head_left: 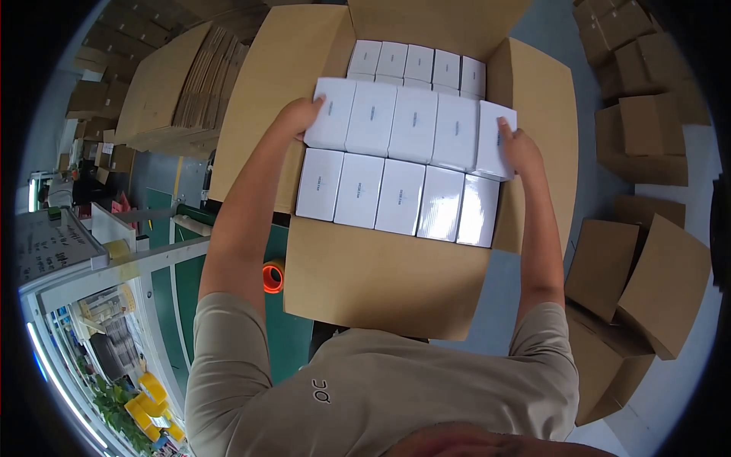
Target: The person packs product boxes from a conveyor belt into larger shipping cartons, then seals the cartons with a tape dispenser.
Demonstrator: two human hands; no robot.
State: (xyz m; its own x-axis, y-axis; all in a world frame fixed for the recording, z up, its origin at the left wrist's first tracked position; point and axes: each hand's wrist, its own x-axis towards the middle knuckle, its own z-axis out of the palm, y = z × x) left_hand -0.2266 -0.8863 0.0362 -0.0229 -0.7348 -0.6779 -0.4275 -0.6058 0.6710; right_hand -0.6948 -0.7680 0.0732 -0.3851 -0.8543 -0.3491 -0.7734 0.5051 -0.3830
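Between my two hands is a row of several small white boxes [413, 122], squeezed together from its ends. My left hand [301, 119] presses on the left end box, its fingers partly hidden behind it. At the other end, my right hand [521, 146] grips the last box, thumb on its top face. The row is over a large open cardboard carton [388, 278] with its flaps folded out. Inside the carton, a near row of white boxes [400, 196] lies below the held row, and a far row [421, 67] shows beyond it.
Flattened cardboard [199, 84] is stacked at the far left. Open brown cartons [609, 266] crowd the floor on the right. An orange tape roll [273, 276] lies on the green surface [293, 327] left of the carton. A whiteboard [57, 242] and yellow tape rolls [151, 407] are farther left.
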